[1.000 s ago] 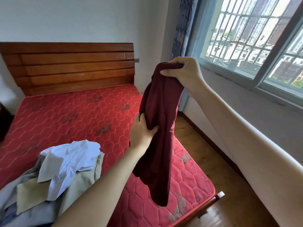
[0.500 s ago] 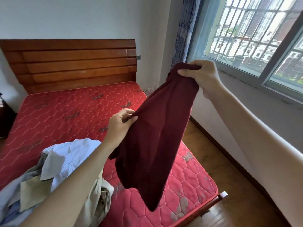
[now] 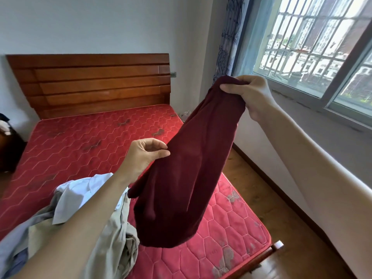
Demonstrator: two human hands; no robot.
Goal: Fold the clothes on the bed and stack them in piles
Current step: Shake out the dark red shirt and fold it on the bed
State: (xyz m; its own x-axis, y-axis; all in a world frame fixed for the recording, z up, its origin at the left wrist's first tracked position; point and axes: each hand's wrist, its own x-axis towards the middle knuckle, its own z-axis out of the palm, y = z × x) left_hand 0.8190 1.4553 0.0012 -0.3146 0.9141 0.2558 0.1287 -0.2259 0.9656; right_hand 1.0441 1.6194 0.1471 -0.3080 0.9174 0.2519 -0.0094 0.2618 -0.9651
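Garment (image 3: 181, 178) lower over red mattress (image 3: 80, 141)

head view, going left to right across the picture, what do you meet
pile of unfolded clothes on the red mattress → left hand pinching the dark red garment → right hand gripping its top → window

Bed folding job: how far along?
Done: nothing visible; no folded stack on the mattress. In hand: a maroon garment held up unfolded, right hand gripping its top, left hand pinching its edge. Left: that garment, plus the rumpled heap of white, beige and grey clothes at the bed's near end.
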